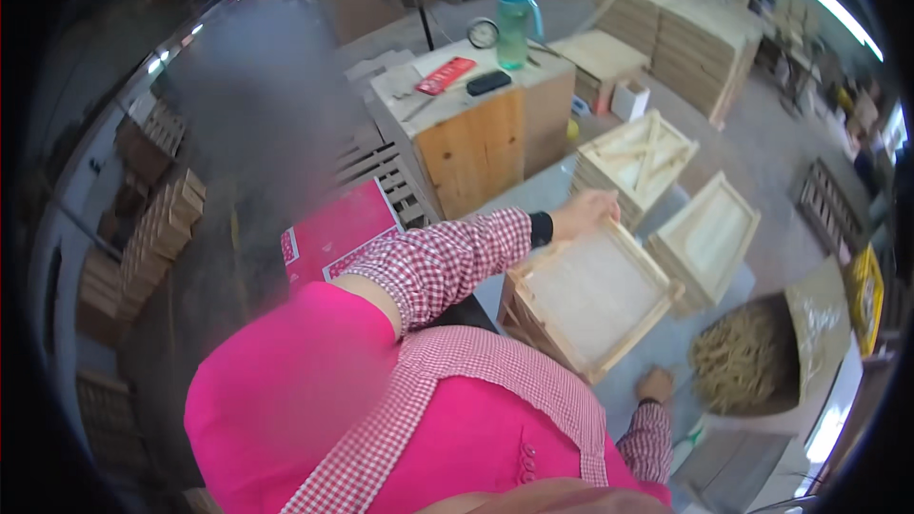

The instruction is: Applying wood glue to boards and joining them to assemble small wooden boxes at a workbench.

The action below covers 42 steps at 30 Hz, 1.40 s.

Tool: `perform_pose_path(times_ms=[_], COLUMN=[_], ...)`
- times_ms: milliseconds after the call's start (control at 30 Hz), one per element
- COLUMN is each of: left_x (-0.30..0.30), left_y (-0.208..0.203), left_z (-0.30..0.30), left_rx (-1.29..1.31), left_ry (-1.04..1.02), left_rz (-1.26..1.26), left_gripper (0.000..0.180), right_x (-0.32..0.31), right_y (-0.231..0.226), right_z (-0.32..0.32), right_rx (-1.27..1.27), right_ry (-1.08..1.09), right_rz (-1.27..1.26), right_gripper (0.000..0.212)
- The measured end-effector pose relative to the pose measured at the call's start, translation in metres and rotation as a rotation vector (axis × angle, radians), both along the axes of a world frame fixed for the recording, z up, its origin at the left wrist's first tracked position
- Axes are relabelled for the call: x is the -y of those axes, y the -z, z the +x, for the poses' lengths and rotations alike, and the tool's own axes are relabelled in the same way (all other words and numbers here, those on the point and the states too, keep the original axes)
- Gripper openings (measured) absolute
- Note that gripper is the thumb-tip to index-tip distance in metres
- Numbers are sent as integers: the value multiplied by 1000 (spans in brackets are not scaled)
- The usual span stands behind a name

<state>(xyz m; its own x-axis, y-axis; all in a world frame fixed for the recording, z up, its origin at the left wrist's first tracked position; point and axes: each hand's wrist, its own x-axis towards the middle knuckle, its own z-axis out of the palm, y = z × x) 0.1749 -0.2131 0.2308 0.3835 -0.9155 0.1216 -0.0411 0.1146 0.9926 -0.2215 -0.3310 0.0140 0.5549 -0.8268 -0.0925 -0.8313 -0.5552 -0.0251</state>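
The near wooden frame (600,295), with its pale panel, sits tilted toward the wearer on top of a slatted wooden body on the bench (617,398). The left hand (583,216) is at its far corner, fingers bent in a narrow grip; whether they clasp the rim or merely rest on it, I cannot tell. Good handling here would, I judge, put the force on the wooden rim (the panel looks thin) and steady the opposite corner so that the frame stays square. The right hand (655,384) is low on the bench, apart from the frame; its fingers appear curled, but I cannot tell whether its grip holds anything.

Farther out, a cross-braced wooden stack (636,167) and a second pale-topped stack (709,238) stand near. An open carton (821,324) holds tan pieces (738,357) too blurred to identify. The bench's near side is hidden by the wearer's apron (519,357), and a grey blur covers much of the upper left.
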Motion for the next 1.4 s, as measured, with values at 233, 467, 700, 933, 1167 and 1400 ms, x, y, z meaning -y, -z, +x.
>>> perform_pose_path(times_ms=[233, 467, 700, 933, 1167, 1400], left_x=[-14, -37, -68, -89, -81, -78], left_y=[-41, -135, -119, -105, -97, -128], left_z=[-14, -85, -72, -56, -52, -10], left_rx=[551, 950, 755, 425, 192, -239], left_ry=[-151, 344, 640, 695, 638, 936], left_rz=[-157, -768, -583, -299, -177, 252], left_gripper=[36, 81, 56, 45, 28, 12], right_x=[57, -98, -139, -157, -150, -135], right_y=[-97, -354, -357, -367, -354, -366], right_z=[30, 115, 114, 139, 132, 113], right_rx=[805, 1257, 895, 867, 912, 805], right_ry=[130, -208, -482, -472, -478, -551], right_rz=[-22, 381, 275, 318, 486, 409], right_gripper=[20, 18, 16, 16, 21, 25])
